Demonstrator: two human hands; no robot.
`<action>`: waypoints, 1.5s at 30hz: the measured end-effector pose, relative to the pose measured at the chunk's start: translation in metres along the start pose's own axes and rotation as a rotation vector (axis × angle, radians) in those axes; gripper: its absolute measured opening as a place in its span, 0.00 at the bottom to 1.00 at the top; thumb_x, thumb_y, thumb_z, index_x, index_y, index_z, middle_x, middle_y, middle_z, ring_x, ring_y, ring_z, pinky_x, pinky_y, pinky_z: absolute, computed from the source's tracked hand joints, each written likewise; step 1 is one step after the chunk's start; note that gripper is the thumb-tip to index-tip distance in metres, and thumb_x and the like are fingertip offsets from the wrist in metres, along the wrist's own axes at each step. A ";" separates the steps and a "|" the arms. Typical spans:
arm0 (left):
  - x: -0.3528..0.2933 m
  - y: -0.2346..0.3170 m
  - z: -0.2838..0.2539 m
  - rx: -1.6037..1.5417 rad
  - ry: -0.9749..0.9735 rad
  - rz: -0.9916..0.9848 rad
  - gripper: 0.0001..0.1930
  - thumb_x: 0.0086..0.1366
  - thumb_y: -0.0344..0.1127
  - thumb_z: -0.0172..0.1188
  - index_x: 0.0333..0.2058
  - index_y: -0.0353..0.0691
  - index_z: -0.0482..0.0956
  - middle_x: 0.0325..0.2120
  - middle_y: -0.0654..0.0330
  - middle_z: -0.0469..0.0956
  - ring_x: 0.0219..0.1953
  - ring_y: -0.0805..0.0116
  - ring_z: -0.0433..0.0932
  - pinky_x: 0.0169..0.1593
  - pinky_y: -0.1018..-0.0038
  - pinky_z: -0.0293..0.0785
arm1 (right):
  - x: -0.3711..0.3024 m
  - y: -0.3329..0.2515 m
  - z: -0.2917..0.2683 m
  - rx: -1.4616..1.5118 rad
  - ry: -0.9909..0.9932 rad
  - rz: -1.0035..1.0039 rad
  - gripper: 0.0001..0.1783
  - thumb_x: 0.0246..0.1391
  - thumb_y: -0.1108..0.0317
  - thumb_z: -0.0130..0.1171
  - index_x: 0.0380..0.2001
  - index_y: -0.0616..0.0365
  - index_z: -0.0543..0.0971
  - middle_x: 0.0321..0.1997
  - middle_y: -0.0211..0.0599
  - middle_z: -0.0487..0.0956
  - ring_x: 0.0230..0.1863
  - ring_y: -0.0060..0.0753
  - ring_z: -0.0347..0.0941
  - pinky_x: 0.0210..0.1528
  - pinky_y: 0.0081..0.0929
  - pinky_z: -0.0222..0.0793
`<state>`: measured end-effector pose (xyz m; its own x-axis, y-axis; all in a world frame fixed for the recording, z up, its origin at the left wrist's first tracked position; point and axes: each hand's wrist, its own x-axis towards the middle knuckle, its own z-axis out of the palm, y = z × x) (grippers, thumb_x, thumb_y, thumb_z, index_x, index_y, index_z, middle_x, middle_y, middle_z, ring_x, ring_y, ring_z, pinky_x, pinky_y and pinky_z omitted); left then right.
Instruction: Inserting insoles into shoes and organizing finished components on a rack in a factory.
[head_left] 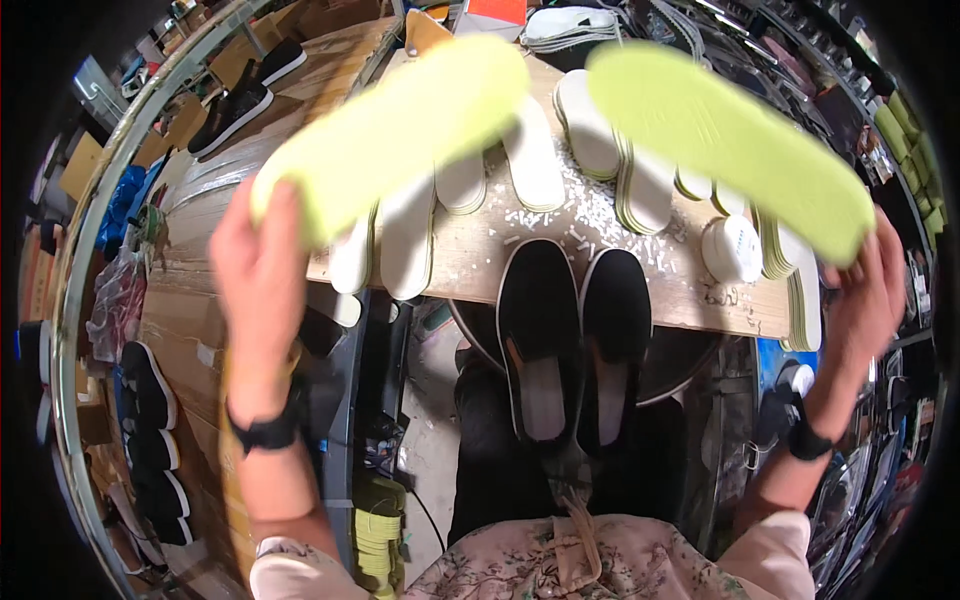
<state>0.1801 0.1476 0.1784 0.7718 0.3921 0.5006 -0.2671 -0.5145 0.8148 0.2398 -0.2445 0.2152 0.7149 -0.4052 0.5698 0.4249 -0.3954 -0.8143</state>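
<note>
Pinched at its heel end, a yellow-green insole (400, 130) is held up by my left hand (262, 270). My right hand (865, 295) grips the end of a second insole (730, 135) of the same colour. Both insoles are raised over the wooden board, their free ends tilted toward each other; the left one is slightly blurred. Between and below my hands, a pair of black slip-on shoes, the left shoe (540, 330) and the right shoe (613, 335), rests at the board's near edge with toes pointing away and openings toward me.
Stacks of white-topped insoles (405, 240) line the wooden board (480, 255), with white scraps (600, 220) strewn between them. A round white container (732, 250) stands at the right. Black shoes (150, 385) lie on the brown surface at left. Yellow-green insoles (377, 540) are stacked below.
</note>
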 end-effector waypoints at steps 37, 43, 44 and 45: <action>-0.194 0.034 0.070 0.806 -0.761 0.624 0.16 0.51 0.29 0.49 0.40 0.33 0.71 0.40 0.51 0.70 0.45 0.57 0.70 0.43 0.70 0.70 | -0.162 0.044 -0.075 -0.377 -1.134 -1.067 0.16 0.39 0.68 0.52 0.36 0.57 0.72 0.37 0.37 0.73 0.35 0.33 0.70 0.35 0.27 0.68; -0.162 0.015 0.113 0.908 -1.072 0.413 0.06 0.42 0.27 0.58 0.24 0.39 0.77 0.25 0.55 0.77 0.32 0.59 0.78 0.31 0.70 0.73 | -0.155 0.049 -0.050 -0.585 -1.234 -0.871 0.09 0.37 0.69 0.51 0.27 0.54 0.72 0.29 0.34 0.72 0.33 0.33 0.68 0.41 0.28 0.62; -0.159 0.025 0.124 1.085 -1.189 0.406 0.05 0.46 0.30 0.59 0.24 0.41 0.79 0.26 0.57 0.79 0.33 0.62 0.78 0.31 0.70 0.73 | -0.160 0.042 -0.045 -0.652 -1.141 -0.916 0.03 0.36 0.70 0.51 0.21 0.53 0.72 0.22 0.32 0.70 0.29 0.33 0.68 0.38 0.28 0.61; -0.158 0.027 0.128 1.101 -1.235 0.495 0.06 0.49 0.32 0.57 0.27 0.43 0.81 0.30 0.60 0.80 0.35 0.64 0.79 0.33 0.69 0.73 | -0.162 0.036 -0.040 -0.631 -1.135 -0.931 0.03 0.36 0.70 0.51 0.21 0.53 0.72 0.22 0.32 0.70 0.29 0.33 0.68 0.38 0.28 0.61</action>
<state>0.1246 -0.0261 0.0839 0.8370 -0.4513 -0.3094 -0.5148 -0.8411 -0.1660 0.1172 -0.2262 0.0985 0.4955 0.8427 0.2108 0.8479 -0.5219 0.0932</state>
